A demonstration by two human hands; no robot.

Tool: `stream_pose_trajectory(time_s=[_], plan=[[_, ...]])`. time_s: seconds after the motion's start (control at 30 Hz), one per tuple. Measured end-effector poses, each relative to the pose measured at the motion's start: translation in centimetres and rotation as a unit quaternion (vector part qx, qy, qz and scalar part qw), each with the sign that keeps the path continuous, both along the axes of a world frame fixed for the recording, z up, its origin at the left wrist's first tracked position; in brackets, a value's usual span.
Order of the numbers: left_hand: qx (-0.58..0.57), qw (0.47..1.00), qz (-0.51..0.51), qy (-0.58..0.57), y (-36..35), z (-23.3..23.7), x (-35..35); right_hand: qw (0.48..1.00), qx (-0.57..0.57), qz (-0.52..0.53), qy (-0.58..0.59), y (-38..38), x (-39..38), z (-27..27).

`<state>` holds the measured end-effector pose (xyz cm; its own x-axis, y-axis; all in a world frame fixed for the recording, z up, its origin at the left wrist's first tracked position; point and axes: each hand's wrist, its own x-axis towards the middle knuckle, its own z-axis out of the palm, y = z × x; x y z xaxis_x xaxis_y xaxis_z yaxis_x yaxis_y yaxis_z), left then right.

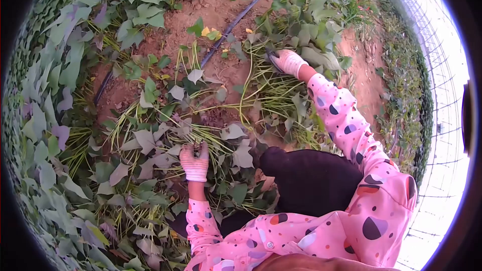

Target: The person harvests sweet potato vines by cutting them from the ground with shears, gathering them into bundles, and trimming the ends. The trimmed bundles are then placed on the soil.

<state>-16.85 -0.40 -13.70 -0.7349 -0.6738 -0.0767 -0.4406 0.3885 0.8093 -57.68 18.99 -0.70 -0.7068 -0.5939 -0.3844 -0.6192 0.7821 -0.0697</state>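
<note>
"Two bunches of vine stems (203, 134)?"

"Yes, two. Left hand (195, 161) at the nearer one, fingers curled inward; cannot tell whether tight on any stem."

"And the right hand (287, 62)?"

"Set against the farther bunch (276, 88), up and to the right, dark fingertips partly hidden; grip, too, impossible to tell. One striped glove (193, 170) on each."

"Any hose?"

"Two dark stretches of hose (228, 31), across reddish soil (196, 12); whether one length or two, cannot tell."

"Leaves (145, 141)?"

"Far too many to count, on both sides."
</note>
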Motion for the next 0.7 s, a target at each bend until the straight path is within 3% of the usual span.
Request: stream_pose_trajectory(time_s=[0.07, 0.13, 0.2, 0.27, 0.3, 0.33, 0.37, 0.4, 0.43, 0.6, 0.7], plan=[[-0.009, 1.0, 0.0, -0.006, 0.1, -0.3, 0.0, 0.995, -0.065, 0.068, 0.039, -1.5, 0.3, 1.2], [0.0, 1.0, 0.002, 0.014, 0.2, -0.5, 0.0, 0.997, -0.023, -0.073, 0.015, -2.8, -0.3, 0.7], [-0.007, 0.999, 0.007, 0.032, 0.2, -1.0, 0.2, 0.99, 0.102, -0.088, -0.038, -3.9, -0.2, 0.5], [0.012, 0.999, 0.007, 0.035, 0.1, -0.5, 0.0, 0.99, 0.12, -0.06, -0.053, -3.3, -0.2, -1.3], [0.01, 0.999, 0.009, 0.036, 0.1, -0.2, -0.1, 0.998, 0.041, 0.023, -0.035, -1.5, -2.2, -5.2], [-0.02, 0.999, 0.014, 0.045, 0.1, 0.0, -0.4, 0.994, -0.038, 0.105, -0.017, -1.7, -2.1, -4.9], [-0.049, 0.997, 0.019, 0.055, 0.1, 0.1, -0.6, 0.994, -0.037, 0.106, -0.015, -1.7, -2.1, -4.6], [-0.048, 0.997, 0.019, 0.057, 0.1, 0.2, -0.7, 0.958, -0.096, -0.137, -0.232, -1.5, -2.1, -4.3], [-0.032, 0.998, 0.004, 0.047, 0.1, 0.3, -0.7, 0.816, -0.145, -0.365, -0.424, -2.2, -1.4, -3.0], [-0.02, 1.0, -0.007, 0.018, 0.3, -0.8, -0.3, 0.754, -0.206, -0.4, -0.479, -3.3, -1.8, -4.8], [-0.038, 0.999, -0.013, 0.032, 0.3, -0.2, -0.4, 0.738, -0.221, -0.471, -0.43, -5.3, -1.4, -4.8]])
